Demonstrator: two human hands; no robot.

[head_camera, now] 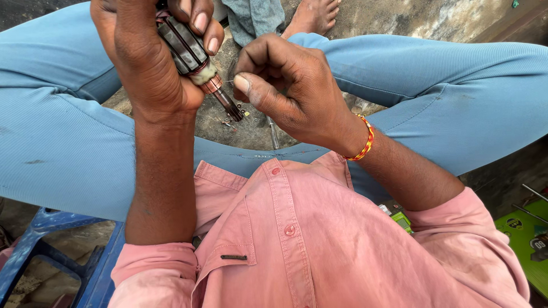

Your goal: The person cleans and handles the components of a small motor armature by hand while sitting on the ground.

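Here the left hand (145, 57) clenches a motor armature (191, 54), shaft tilted toward the right hand (285, 91), which pinches fine wire (229, 81).

This looks like an informal repair workshop set up at ground level, probably outdoors or in an open shed. The rough, stained concrete floor (434, 20) is bare, with small metal screws and bits (231, 121) scattered on it. A slim metal hand tool (274, 134) lies there too. A low blue plastic stool (54, 251) serves as seating, and a green printed box (522, 239) sits beside it.
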